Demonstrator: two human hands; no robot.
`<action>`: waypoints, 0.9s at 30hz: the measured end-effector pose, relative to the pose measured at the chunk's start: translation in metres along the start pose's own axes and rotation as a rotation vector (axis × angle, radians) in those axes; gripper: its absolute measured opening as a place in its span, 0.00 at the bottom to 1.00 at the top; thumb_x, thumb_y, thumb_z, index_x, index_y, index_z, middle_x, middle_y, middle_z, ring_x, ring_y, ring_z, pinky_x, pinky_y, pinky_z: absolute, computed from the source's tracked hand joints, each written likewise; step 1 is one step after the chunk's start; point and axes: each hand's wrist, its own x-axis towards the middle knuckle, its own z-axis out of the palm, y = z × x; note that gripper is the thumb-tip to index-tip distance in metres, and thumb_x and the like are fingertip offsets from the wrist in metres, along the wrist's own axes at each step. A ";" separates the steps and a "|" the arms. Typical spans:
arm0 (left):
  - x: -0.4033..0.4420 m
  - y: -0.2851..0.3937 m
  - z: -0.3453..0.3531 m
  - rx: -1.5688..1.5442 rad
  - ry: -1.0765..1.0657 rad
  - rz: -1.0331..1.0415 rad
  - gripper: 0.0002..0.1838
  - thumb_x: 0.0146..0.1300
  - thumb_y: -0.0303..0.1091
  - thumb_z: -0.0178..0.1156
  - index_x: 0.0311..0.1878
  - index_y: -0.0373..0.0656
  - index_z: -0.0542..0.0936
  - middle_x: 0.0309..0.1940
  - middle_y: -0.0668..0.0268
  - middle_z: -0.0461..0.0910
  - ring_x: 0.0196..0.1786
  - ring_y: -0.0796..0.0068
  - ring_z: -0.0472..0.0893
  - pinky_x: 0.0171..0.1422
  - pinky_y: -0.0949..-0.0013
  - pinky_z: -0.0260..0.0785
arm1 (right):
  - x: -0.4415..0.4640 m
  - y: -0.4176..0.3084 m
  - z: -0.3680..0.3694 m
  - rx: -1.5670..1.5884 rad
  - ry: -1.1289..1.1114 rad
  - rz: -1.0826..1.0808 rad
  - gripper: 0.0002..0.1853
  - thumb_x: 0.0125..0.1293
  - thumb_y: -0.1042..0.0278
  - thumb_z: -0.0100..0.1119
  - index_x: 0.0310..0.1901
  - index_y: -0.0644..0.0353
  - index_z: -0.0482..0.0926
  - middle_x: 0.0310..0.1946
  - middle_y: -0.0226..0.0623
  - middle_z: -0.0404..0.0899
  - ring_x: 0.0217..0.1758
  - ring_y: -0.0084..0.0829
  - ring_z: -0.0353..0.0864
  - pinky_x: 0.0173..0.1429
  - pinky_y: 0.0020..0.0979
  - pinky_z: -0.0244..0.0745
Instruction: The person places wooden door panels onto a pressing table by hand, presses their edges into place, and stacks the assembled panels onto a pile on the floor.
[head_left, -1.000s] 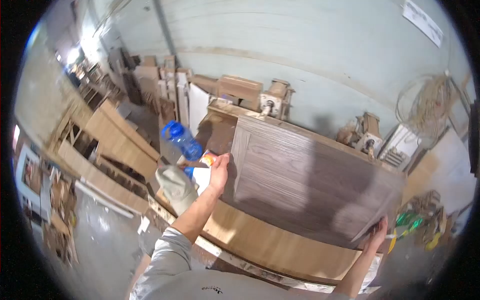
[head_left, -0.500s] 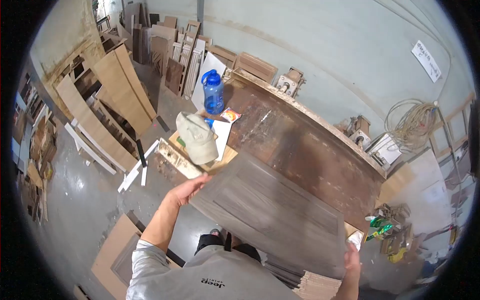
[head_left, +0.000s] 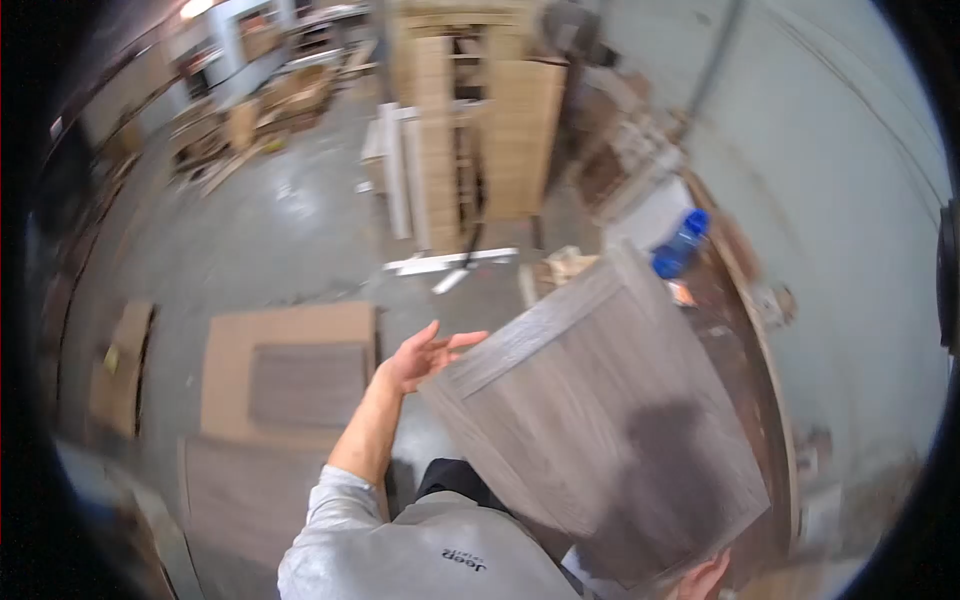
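A grey-brown wood-grain cabinet door (head_left: 590,390), with a raised frame along its edges, is held up tilted in front of me. My left hand (head_left: 425,360) is beside its left edge, thumb up and fingers stretched apart; its fingertips come up to the frame, but whether they touch is unclear. At the door's lower right edge my right hand (head_left: 705,578) grips it, with part of the hand hidden. A shadow of a head and shoulders falls on the door's face.
Behind the door is a brown worktable (head_left: 765,420), with a blue water bottle (head_left: 681,244) near its far end. More panels (head_left: 308,385) lie on the floor at left. Upright boards (head_left: 435,150) and white strips (head_left: 450,262) are ahead, beside the wall.
My view has swung left. The cabinet door has turned and lifted, now covering much of the worktable. My left hand has loosened from its edge and spread its fingers.
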 end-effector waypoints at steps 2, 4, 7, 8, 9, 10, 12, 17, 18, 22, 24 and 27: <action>-0.052 -0.013 0.003 -0.218 -0.078 0.144 0.50 0.65 0.72 0.39 0.75 0.36 0.54 0.66 0.52 0.69 0.65 0.61 0.72 0.71 0.61 0.61 | 0.024 -0.022 0.062 -0.050 -0.085 0.057 0.19 0.70 0.62 0.52 0.57 0.64 0.72 0.53 0.41 0.75 0.57 0.33 0.73 0.62 0.34 0.66; -0.109 -0.030 0.022 -0.351 0.019 0.378 0.51 0.64 0.73 0.37 0.74 0.36 0.54 0.68 0.50 0.66 0.68 0.58 0.69 0.74 0.56 0.57 | 0.040 -0.026 0.111 -0.094 -0.239 0.071 0.18 0.70 0.62 0.52 0.57 0.64 0.72 0.52 0.40 0.75 0.56 0.33 0.73 0.62 0.33 0.66; -0.197 -0.070 0.057 -0.525 0.410 0.769 0.50 0.65 0.72 0.39 0.74 0.36 0.53 0.67 0.51 0.66 0.67 0.55 0.68 0.73 0.54 0.58 | 0.040 -0.025 0.184 -0.135 -0.457 0.096 0.18 0.70 0.63 0.52 0.56 0.64 0.73 0.51 0.40 0.76 0.55 0.32 0.73 0.61 0.33 0.67; -0.223 -0.089 0.057 -0.616 0.545 0.889 0.46 0.67 0.68 0.38 0.72 0.36 0.58 0.67 0.51 0.66 0.68 0.54 0.67 0.73 0.52 0.57 | 0.036 -0.023 0.207 -0.143 -0.533 0.098 0.17 0.70 0.63 0.53 0.55 0.65 0.73 0.51 0.40 0.76 0.55 0.32 0.73 0.60 0.33 0.67; -0.245 -0.114 0.052 -0.621 0.570 0.939 0.46 0.67 0.68 0.38 0.72 0.36 0.58 0.67 0.51 0.66 0.68 0.54 0.67 0.73 0.52 0.57 | 0.032 -0.022 0.230 -0.158 -0.612 0.093 0.17 0.70 0.63 0.53 0.55 0.65 0.73 0.50 0.39 0.76 0.54 0.31 0.74 0.60 0.32 0.67; -0.264 -0.142 0.040 -0.675 0.755 1.065 0.42 0.66 0.65 0.40 0.69 0.35 0.62 0.66 0.51 0.68 0.68 0.55 0.68 0.74 0.53 0.56 | 0.027 -0.021 0.257 -0.169 -0.682 0.088 0.17 0.70 0.64 0.53 0.54 0.65 0.74 0.50 0.39 0.76 0.54 0.31 0.74 0.60 0.32 0.67; -0.303 -0.202 0.019 -0.750 0.963 1.239 0.39 0.66 0.62 0.42 0.67 0.35 0.65 0.65 0.51 0.70 0.68 0.55 0.68 0.75 0.53 0.55 | 0.006 -0.020 0.311 -0.198 -0.836 0.071 0.16 0.69 0.64 0.53 0.54 0.65 0.74 0.49 0.39 0.77 0.53 0.31 0.74 0.59 0.32 0.67; -0.405 -0.314 -0.025 -0.988 1.107 1.265 0.32 0.66 0.55 0.46 0.63 0.38 0.69 0.61 0.57 0.74 0.64 0.56 0.71 0.71 0.53 0.60 | -0.090 -0.025 0.450 -0.260 -1.156 -0.075 0.15 0.69 0.65 0.54 0.52 0.66 0.75 0.47 0.38 0.78 0.51 0.29 0.74 0.58 0.31 0.68; -0.422 -0.332 -0.026 -1.028 1.208 1.213 0.32 0.66 0.55 0.47 0.64 0.40 0.69 0.61 0.57 0.73 0.64 0.57 0.72 0.70 0.53 0.61 | -0.112 -0.029 0.475 -0.417 -1.200 -0.179 0.13 0.69 0.65 0.55 0.46 0.67 0.78 0.40 0.35 0.79 0.46 0.27 0.75 0.54 0.29 0.69; -0.480 -0.356 -0.022 -1.068 1.494 0.990 0.31 0.66 0.52 0.50 0.66 0.42 0.66 0.63 0.58 0.71 0.63 0.58 0.72 0.67 0.50 0.63 | -0.223 0.004 0.556 -0.396 -1.364 -0.149 0.11 0.63 0.67 0.55 0.39 0.68 0.78 0.36 0.35 0.79 0.41 0.30 0.74 0.48 0.33 0.70; -0.482 -0.355 -0.024 -1.070 1.521 0.977 0.30 0.67 0.50 0.50 0.67 0.43 0.65 0.63 0.58 0.71 0.63 0.58 0.72 0.66 0.48 0.64 | -0.279 0.033 0.578 -0.271 -1.351 -0.007 0.07 0.62 0.73 0.55 0.35 0.68 0.77 0.32 0.32 0.77 0.38 0.25 0.72 0.44 0.29 0.68; -0.499 -0.349 -0.030 -1.069 1.565 0.970 0.30 0.67 0.46 0.52 0.69 0.44 0.61 0.65 0.58 0.68 0.64 0.55 0.71 0.64 0.45 0.65 | -0.349 0.065 0.579 -0.360 -1.405 0.037 0.09 0.62 0.71 0.53 0.37 0.69 0.78 0.34 0.35 0.77 0.38 0.26 0.72 0.44 0.31 0.68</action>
